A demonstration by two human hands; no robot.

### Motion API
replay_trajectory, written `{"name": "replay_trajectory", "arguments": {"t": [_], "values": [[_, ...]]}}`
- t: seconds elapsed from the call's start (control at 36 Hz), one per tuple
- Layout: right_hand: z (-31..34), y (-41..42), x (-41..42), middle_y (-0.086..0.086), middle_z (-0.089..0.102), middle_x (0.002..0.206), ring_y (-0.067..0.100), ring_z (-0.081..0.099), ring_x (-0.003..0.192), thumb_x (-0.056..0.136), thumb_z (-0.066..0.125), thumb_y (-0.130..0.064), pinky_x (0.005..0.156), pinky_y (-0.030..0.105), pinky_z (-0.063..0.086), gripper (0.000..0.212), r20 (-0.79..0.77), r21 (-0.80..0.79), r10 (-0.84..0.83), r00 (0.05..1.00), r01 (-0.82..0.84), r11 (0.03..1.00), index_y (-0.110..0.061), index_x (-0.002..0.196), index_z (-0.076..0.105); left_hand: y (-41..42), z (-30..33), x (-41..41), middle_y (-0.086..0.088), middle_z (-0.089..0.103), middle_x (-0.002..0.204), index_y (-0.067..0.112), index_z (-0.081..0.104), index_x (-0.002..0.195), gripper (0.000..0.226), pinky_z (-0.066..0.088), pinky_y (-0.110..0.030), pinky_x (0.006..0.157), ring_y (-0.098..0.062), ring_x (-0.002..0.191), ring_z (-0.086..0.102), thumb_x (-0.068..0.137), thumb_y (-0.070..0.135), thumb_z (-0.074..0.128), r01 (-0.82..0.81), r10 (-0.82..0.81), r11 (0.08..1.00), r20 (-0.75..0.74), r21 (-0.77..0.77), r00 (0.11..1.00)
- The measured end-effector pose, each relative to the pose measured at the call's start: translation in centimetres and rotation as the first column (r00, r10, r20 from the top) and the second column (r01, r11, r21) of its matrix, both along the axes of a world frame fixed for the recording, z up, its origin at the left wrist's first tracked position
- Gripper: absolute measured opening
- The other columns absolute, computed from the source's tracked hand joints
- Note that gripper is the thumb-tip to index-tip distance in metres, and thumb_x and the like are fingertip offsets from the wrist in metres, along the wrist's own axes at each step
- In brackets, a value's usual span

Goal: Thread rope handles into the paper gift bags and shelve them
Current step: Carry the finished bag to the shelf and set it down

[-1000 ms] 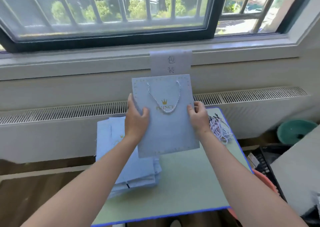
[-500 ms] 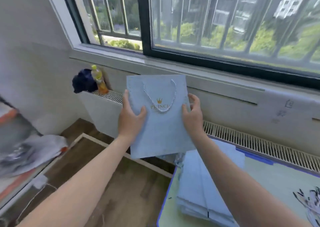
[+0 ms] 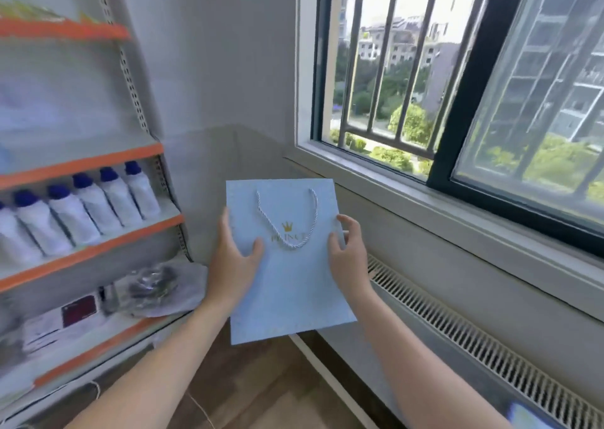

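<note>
I hold a flat, pale blue paper bag upright in mid-air between both hands, in front of a corner where a shelf unit meets the window wall. My left hand clamps the bag's left edge, thumb laid across the front and fingers behind; my right hand pinches the right edge the same way, so each grip is closed on the paper. A white twisted rope handle hangs in a loop down the front face, over a gold crown mark, and looks already threaded on this side; I cannot tell about the back.

The bag looks light and thin, stiff enough to stand flat but quick to crease or dent, I judge, so the side edges near the middle are the sensible place to hold, clear of the loose rope. The rope is soft and may snag on a shelf lip.

To the left, orange-edged shelves carry a row of white bottles with blue caps, and a lower shelf holds a crumpled plastic bag and some flat packets. To the right, a barred window looks onto trees and buildings, with a slatted radiator cover under the sill. Wood flooring lies below.
</note>
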State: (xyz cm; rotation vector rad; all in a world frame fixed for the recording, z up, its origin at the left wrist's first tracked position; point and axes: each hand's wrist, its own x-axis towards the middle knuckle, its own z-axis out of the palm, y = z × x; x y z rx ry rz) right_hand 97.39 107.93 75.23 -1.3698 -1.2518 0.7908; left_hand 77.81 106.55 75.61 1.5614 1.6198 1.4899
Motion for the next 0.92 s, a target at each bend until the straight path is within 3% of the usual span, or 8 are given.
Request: {"name": "replay_trajectory", "arguments": {"t": [0.14,0.33,0.44,0.56,0.64,0.72,0.83,0.92], "values": [[1.0,5.3,-5.2,-0.003,0.048,0.075,0.015,0.043,0.059,0.1,0.045,-0.024,0.054,0.031,0.038,0.029,0.034,0.014,0.088,0.996,-0.088,0.996,-0.037,0.126,0.045,3.4,0.5,-5.2,0.01,0.028,0.156,0.023,0.016,0.154,0.079,0.027,-0.024,0.11,-0.002,0.139,0.028,0.091,0.026,0.065,-0.115,0.115,0.993,0.004,0.006,0.993],[1.9,15.1,-13.0,-0.004,0.043,0.074,0.014,0.041,0.059,0.1,0.046,-0.018,0.056,0.028,0.036,0.025,0.042,0.069,0.203,0.978,-0.206,0.976,-0.031,0.121,0.049,10.0,1.3,-11.8,0.006,0.026,0.155,0.013,0.016,0.154,0.08,0.019,-0.006,0.102,0.0,0.138,0.025,0.091,0.021,0.066,-0.277,0.278,0.96,-0.032,0.039,0.96],[2.5,21.4,-17.3,-0.008,0.041,0.072,0.011,0.041,0.06,0.1,0.044,-0.019,0.054,0.022,0.035,0.023,0.05,0.089,0.282,0.958,-0.285,0.954,-0.035,0.117,0.048,14.9,1.3,-15.7,0.001,0.034,0.152,0.014,0.022,0.152,0.079,0.026,-0.018,0.106,-0.01,0.138,0.033,0.089,0.024,0.069,-0.402,0.405,0.914,-0.054,0.06,0.913],[3.1,28.4,-21.5,-0.01,0.041,0.073,0.008,0.039,0.058,0.099,0.042,-0.019,0.055,0.022,0.035,0.026,0.036,0.102,0.377,0.926,-0.379,0.92,-0.034,0.118,0.051,19.8,2.0,-18.9,0.02,0.034,0.145,0.02,0.021,0.152,0.079,0.027,-0.012,0.107,0.016,0.128,0.03,0.089,0.022,0.069,-0.449,0.45,0.89,-0.004,0.079,0.893],[3.3,33.3,-24.8,-0.01,0.043,0.078,0.007,0.04,0.061,0.099,0.041,-0.019,0.062,0.025,0.037,0.027,0.014,0.119,0.437,0.899,-0.435,0.892,-0.032,0.119,0.052,23.0,2.3,-21.0,0.017,0.035,0.149,0.026,0.02,0.152,0.079,0.031,-0.029,0.114,0.002,0.135,0.035,0.089,0.023,0.068,-0.495,0.495,0.867,0.008,0.065,0.869],[3.7,37.6,-28.4,-0.01,0.046,0.088,0.005,0.044,0.068,0.099,0.042,-0.019,0.071,0.026,0.038,0.027,0.024,0.152,0.49,0.871,-0.488,0.86,-0.03,0.121,0.053,25.7,2.4,-23.0,0.013,0.032,0.153,0.025,0.019,0.153,0.082,0.03,-0.032,0.115,-0.002,0.139,0.032,0.088,0.026,0.069,-0.576,0.579,0.815,-0.031,0.059,0.815],[3.6,41.8,-32.9,-0.01,0.044,0.089,0.008,0.045,0.074,0.099,0.042,-0.018,0.077,0.029,0.042,0.028,0.032,0.177,0.557,0.83,-0.553,0.814,-0.027,0.123,0.054,28.0,2.2,-25.8,0.015,0.031,0.152,0.03,0.02,0.152,0.083,0.032,-0.021,0.104,0.001,0.135,0.034,0.087,0.032,0.07,-0.65,0.651,0.759,-0.035,0.037,0.758],[3.6,44.0,-36.4,-0.008,0.046,0.097,0.01,0.046,0.082,0.1,0.041,-0.016,0.082,0.031,0.043,0.03,0.019,0.183,0.609,0.793,-0.602,0.778,-0.026,0.124,0.053,29.4,2.0,-28.2,0.011,0.033,0.146,0.028,0.024,0.151,0.081,0.03,-0.015,0.091,0.005,0.12,0.036,0.085,0.033,0.072,-0.713,0.709,0.701,-0.089,-0.006,0.699]]}}
